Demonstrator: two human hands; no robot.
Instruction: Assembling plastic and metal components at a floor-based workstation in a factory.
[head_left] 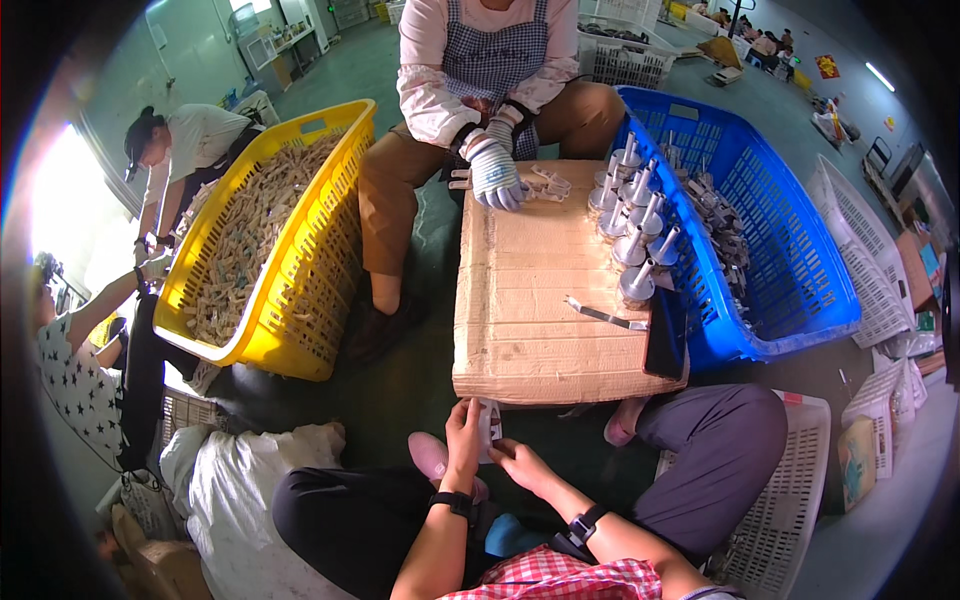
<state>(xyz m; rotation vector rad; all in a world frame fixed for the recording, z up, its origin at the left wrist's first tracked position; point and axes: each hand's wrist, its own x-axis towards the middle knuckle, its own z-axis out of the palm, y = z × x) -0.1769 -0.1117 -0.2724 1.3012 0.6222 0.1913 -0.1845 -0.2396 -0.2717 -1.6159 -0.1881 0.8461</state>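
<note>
Just below the near edge of the cardboard-topped work surface (530, 340), my left hand (461, 445) pinches a small whitish, partly see-through piece (488, 424) upright. The fingertips of my right hand (522, 464) close on its lower end. Its exact kind is too small to tell. On the cardboard lies a thin bent metal strip (605, 315), beside a dark flat rectangular object (665, 335). Several metal pieces with round bases and upright stems (636, 282) stand along the right side. Opposite me, a co-worker's gloved hand (493, 175) rests by some pale clips (547, 184).
A yellow basket (310, 250) full of pale clip-like parts stands left. The blue basket (800, 290) on the right holds grey metal parts. A white crate (800, 480) is beside my right leg, a white sack (250, 490) by my left. Two more people bend at far left.
</note>
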